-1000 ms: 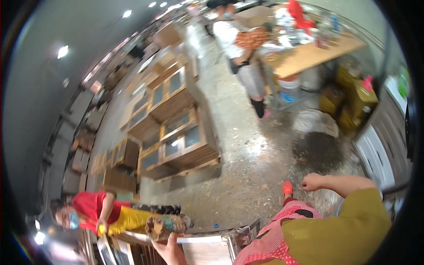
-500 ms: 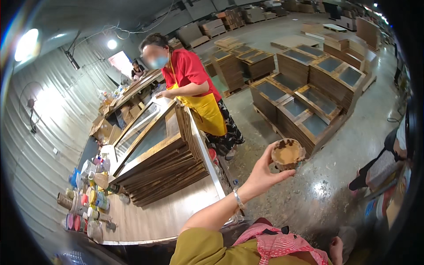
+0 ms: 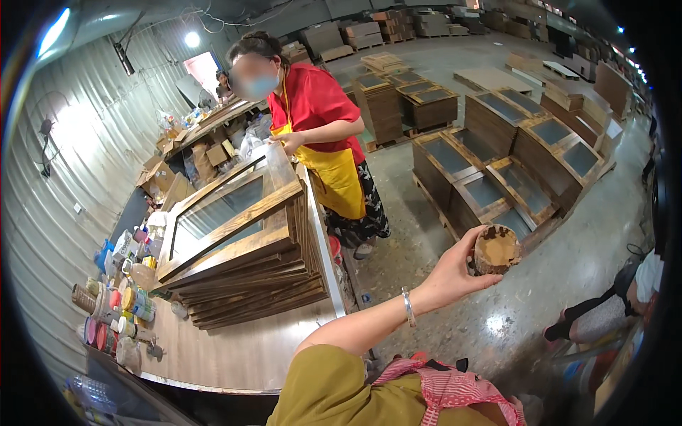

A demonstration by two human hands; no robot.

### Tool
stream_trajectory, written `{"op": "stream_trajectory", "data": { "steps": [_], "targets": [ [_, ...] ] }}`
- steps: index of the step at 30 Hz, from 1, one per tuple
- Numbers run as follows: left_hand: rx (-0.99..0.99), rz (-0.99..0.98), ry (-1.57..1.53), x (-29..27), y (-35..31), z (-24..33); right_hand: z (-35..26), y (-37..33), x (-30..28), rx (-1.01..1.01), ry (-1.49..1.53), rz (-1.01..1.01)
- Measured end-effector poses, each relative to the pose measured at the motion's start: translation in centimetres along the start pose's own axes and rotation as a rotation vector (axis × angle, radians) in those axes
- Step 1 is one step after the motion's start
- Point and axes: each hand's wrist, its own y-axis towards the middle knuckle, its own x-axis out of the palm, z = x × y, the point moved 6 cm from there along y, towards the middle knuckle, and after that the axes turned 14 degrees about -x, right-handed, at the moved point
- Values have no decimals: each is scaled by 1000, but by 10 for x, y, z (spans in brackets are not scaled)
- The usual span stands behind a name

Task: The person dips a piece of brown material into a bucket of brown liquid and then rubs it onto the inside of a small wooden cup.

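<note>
My left hand [image 3: 455, 275] is stretched out to the right, closed round the side of a small round cup [image 3: 499, 250]. Its thumb lies on the near side and the fingers on the far side. Tan-brown liquid or paste fills the cup, and dark brown crust coats its ragged rim. The cup is held up over the concrete floor, apart from the workbench [image 3: 234, 366]. My right hand is out of sight. On the bench lies a stack of dark wooden frames with glass panels [image 3: 249, 284], left of my forearm.
A co-worker in a red shirt and yellow apron [image 3: 327, 177] stands across the bench, hands at the top frame. Bottles and jars [image 3: 128, 312] crowd the bench's left edge. Stacks of framed panels [image 3: 490, 170] stand on pallets ahead. A person's leg [image 3: 604, 316] shows at the right.
My left hand and the cup have shifted to the right in the picture as the view turned. The co-worker leans further over the frames. My right hand, at the lower edge before, has dropped from sight.
</note>
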Motion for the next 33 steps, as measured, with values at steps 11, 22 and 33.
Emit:
{"op": "stream_trajectory", "data": {
  "steps": [11,22,33],
  "targets": [
    [-91,120,55,-29,19,-19,-16,58,-45,9,-12,-60],
    [13,189,212,-38,18,-10,-86,63,-24,-68,209,-191],
    [-127,46,-99,-11,48,-28,-233,36,-61,-109,493,49]
  ]
}}
